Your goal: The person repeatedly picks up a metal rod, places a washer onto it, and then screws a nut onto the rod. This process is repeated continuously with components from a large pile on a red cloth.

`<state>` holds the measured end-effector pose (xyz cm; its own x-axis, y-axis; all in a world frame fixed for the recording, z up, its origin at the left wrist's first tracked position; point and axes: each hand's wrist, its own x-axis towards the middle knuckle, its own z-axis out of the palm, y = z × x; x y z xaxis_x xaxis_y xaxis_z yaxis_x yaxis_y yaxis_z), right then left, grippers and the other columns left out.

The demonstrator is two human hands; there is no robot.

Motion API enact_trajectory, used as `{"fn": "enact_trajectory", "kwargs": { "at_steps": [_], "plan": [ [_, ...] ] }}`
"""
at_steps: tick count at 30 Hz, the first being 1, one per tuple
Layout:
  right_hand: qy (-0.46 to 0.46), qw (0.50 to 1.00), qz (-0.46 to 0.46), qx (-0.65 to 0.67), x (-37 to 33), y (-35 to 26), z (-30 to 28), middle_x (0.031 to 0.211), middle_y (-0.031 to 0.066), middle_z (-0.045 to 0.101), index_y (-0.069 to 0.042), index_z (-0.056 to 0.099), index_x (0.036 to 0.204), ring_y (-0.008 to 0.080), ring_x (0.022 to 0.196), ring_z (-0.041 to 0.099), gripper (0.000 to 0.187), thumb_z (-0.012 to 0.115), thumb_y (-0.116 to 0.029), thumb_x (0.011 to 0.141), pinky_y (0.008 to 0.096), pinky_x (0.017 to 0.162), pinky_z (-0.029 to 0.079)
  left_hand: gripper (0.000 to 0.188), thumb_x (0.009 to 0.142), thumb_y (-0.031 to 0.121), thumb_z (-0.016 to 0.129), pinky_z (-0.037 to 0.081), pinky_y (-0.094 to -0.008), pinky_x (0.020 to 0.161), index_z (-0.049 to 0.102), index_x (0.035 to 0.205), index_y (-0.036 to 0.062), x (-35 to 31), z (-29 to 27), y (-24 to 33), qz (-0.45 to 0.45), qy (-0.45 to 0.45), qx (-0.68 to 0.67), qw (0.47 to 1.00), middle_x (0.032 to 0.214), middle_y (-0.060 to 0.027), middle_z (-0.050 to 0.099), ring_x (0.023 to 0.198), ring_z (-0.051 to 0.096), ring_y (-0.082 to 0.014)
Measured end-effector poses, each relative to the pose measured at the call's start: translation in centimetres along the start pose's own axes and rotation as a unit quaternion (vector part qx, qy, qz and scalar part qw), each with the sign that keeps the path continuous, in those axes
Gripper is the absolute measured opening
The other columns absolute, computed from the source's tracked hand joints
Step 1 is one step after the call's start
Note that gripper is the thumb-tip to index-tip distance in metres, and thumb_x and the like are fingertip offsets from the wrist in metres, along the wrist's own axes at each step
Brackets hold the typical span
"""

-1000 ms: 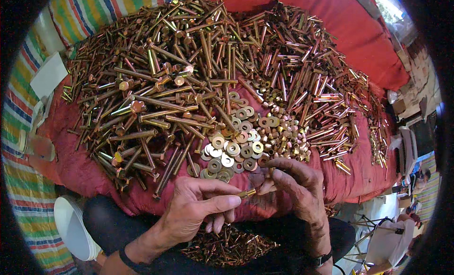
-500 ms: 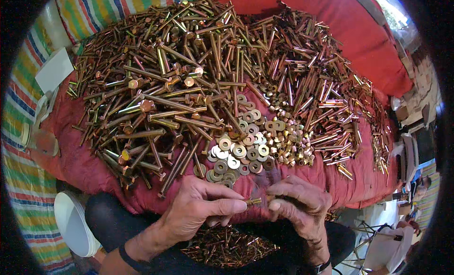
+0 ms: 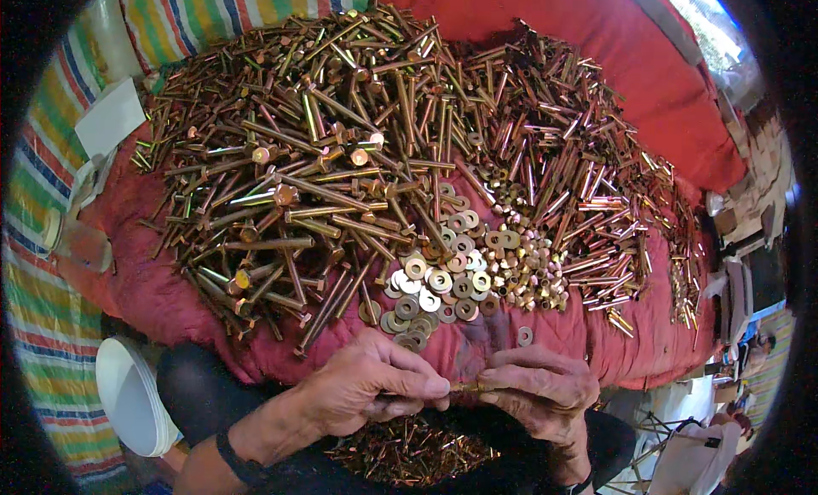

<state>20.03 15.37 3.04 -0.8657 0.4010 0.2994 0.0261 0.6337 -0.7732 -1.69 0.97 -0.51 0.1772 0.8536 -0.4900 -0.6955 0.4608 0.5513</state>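
Note:
Low in the middle of the head view, my two hands meet over a short threaded bolt [image 3: 464,388]. Thumb and fingers of my left hand [image 3: 375,384] pinch one end of it, its thread only partly showing between the hands. My right hand [image 3: 541,391] is closed round the other end; any small part inside those fingertips is hidden. Just beyond the right fingers a single flat washer [image 3: 525,335] lies on the red cloth. A pile of washers [image 3: 426,295] sits beyond my left hand, with small brass-coloured nuts [image 3: 532,273] to its right.
Long hex bolts [image 3: 298,180] are heaped at the left and back of the red cloth [image 3: 128,282]. Thinner metal sleeves or rods [image 3: 588,180] cover the right. More fasteners [image 3: 409,452] lie below my hands, between my legs. White lids or buckets [image 3: 132,401] are stacked at the left.
My hands have come together, the right one moving lower and closing over the bolt's threaded end. The lone washer now shows beyond it. The whole view has shifted slightly.

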Motion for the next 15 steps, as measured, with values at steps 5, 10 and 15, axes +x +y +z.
{"fn": "enact_trajectory", "kwargs": {
  "at_steps": [5,10,15],
  "plan": [
    [0.014,1.0,-0.005,-0.006,-0.17,0.12,0.14,0.109,0.012,0.078,-0.007,0.081,0.108,0.027,0.097,0.078,0.032,0.087,-0.002,0.077,0.0348,0.08,0.065,0.023,0.095,0.011,0.076,0.027,-0.0212,0.043,0.076,0.099,-0.0121,0.19,-0.15,-0.13,0.01,-0.015,0.003,1.0,0.076,-0.0101,0.069,0.05,0.047,-0.0063],
    [0.01,0.997,-0.058,-0.054,-0.19,0.46,0.18,0.109,0.008,0.078,-0.008,0.081,0.106,0.0265,0.097,0.078,0.03,0.088,-0.005,0.077,0.0345,0.079,0.065,0.025,0.096,0.015,0.077,0.022,-0.022,0.042,0.077,0.096,-0.0103,0.46,-0.35,-0.48,0.008,-0.013,-0.009,1.0,0.061,-0.0025,0.059,0.048,0.044,-0.0053],
    [0.004,1.0,0.01,-0.016,-0.18,0.0,0.38,0.104,0.006,0.078,-0.007,0.08,0.106,0.0244,0.091,0.078,0.026,0.086,-0.01,0.081,0.0335,0.077,0.063,0.025,0.095,0.016,0.078,0.026,-0.0223,0.044,0.078,0.096,-0.0088,0.38,-0.22,-0.28,0.019,-0.027,0.021,0.999,0.062,-0.0016,0.059,0.049,0.045,-0.0057]
  ]
}}
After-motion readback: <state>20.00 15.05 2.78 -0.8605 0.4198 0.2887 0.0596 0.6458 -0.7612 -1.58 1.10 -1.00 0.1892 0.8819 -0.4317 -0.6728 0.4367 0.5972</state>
